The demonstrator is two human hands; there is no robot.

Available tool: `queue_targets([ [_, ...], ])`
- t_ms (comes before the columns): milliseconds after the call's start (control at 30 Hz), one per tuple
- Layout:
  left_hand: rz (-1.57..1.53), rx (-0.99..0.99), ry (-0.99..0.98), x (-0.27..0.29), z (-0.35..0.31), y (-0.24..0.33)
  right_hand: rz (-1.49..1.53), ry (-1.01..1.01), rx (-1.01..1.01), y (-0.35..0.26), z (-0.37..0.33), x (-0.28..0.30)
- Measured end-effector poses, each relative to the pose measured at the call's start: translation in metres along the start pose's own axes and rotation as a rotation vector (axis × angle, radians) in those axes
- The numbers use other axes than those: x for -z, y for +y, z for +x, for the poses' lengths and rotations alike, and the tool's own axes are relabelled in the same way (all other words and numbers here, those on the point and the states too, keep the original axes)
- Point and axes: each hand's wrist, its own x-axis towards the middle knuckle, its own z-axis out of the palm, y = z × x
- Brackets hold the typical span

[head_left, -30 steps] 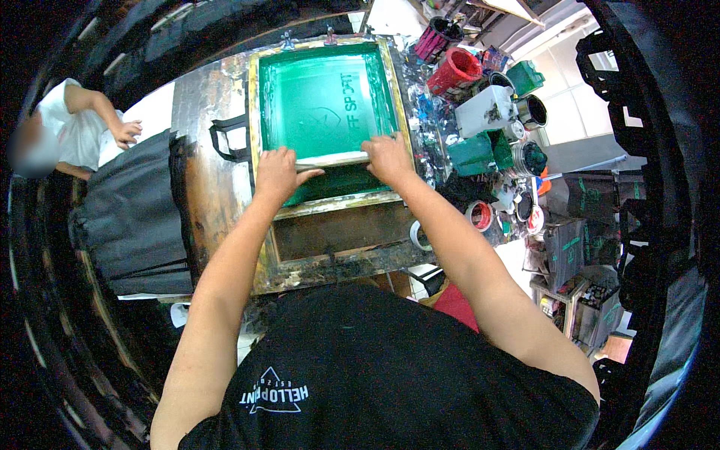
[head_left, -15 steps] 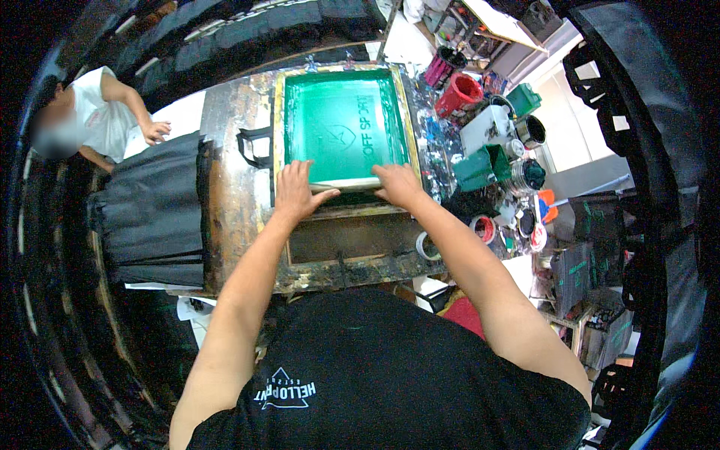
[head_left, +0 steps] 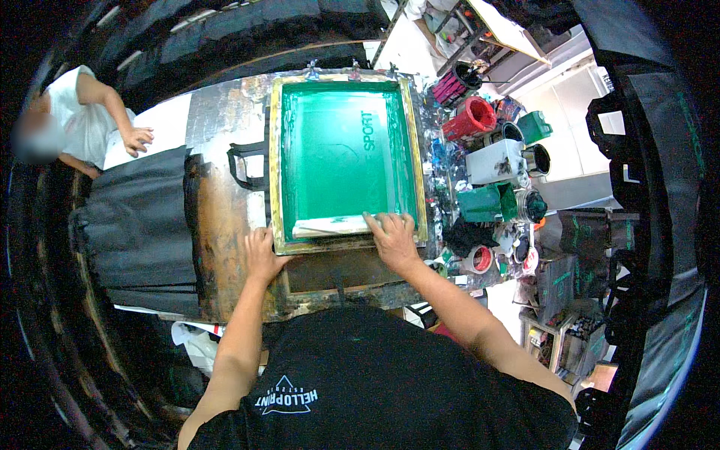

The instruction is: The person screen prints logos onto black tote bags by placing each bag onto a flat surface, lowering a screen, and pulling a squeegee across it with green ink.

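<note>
A screen-printing frame [head_left: 418,172] with yellowish, ink-stained edges lies on the worktable before me, its mesh coated in green ink with dark lettering showing through. Along its near inner side rests a long pale squeegee [head_left: 322,226]. My right hand [head_left: 395,241] is closed over the squeegee's right end. At the frame's near left corner, my left hand [head_left: 262,255] grips the corner, fingers along its side and thumb by the near edge. A black bag handle [head_left: 238,166] sticks out from under the frame's left side.
Left on the stained worktable [head_left: 217,262] lies a black fabric bag [head_left: 142,225]. Beyond it a person in white [head_left: 82,112] reaches a hand over the table. Along the right edge stand a red bucket [head_left: 469,120], a green container [head_left: 484,204] and several ink pots.
The squeegee has come toward me to the frame's near end. My left hand has left it for the frame's corner; my right hand stays on it. The view has shifted slightly.
</note>
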Motion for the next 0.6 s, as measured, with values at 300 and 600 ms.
queue_targets([
  [300, -0.112, -0.057, 0.259, 0.015, -0.011, 0.009, 0.085, 0.105, -0.094, -0.014, 0.002, 0.034],
  [600, -0.850, 0.192, 0.305, 0.095, 0.004, 0.059, 0.051, 0.271, -0.015, -0.012, 0.045, 0.138],
])
